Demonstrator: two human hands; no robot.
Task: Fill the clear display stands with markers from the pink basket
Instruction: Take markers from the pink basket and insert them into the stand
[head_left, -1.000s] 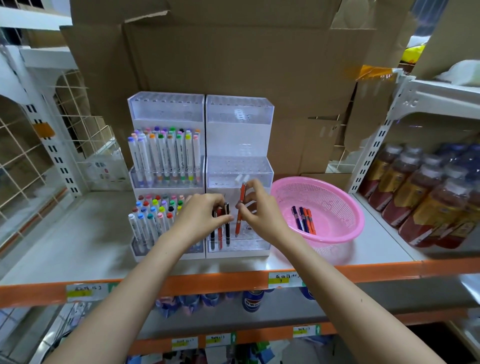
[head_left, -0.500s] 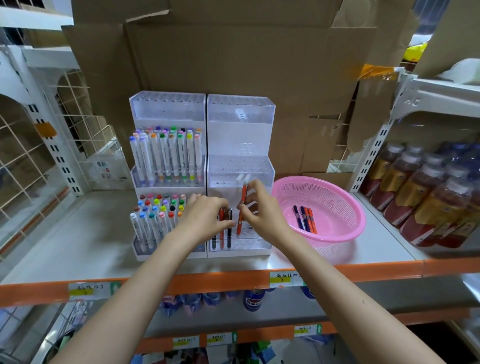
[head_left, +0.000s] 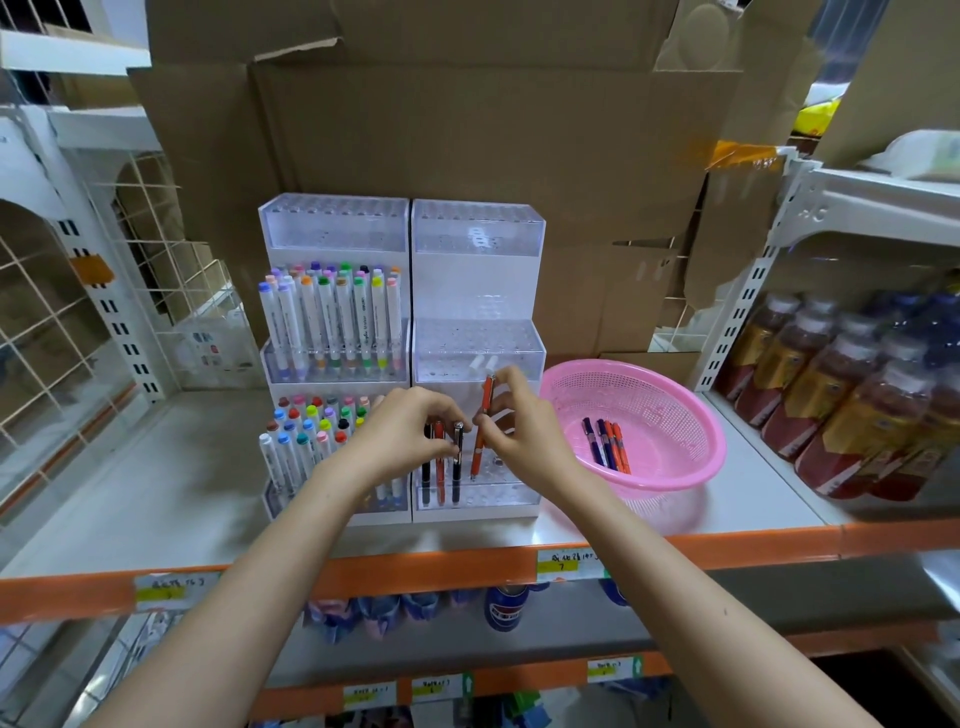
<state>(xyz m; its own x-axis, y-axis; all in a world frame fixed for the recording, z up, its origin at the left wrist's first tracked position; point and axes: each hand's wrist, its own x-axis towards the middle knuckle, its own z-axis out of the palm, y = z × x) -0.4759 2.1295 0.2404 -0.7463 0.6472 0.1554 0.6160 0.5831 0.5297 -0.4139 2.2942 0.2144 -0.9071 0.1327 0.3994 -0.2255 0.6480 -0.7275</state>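
Observation:
Two clear tiered display stands sit side by side on the shelf. The left stand (head_left: 332, 234) holds several colour-capped markers in its middle and bottom tiers. The right stand (head_left: 478, 239) has three pens upright in its bottom tier. My left hand (head_left: 400, 441) pinches the top of the black pen (head_left: 457, 467) there. My right hand (head_left: 524, 431) pinches an orange pen (head_left: 482, 426), upright, its tip at the bottom tier's holes. The pink basket (head_left: 675, 415) to the right holds several blue and orange pens (head_left: 608, 447).
Cardboard boxes (head_left: 467, 130) stand behind the stands. Bottles (head_left: 852, 395) fill the shelf at the right. A white wire rack (head_left: 156, 291) stands at the left. The orange shelf edge (head_left: 467, 566) runs along the front, with more goods on the shelf below.
The orange pen in my right hand has sunk slightly toward the bottom tier. My left hand has shifted a little right onto the black pen's top.

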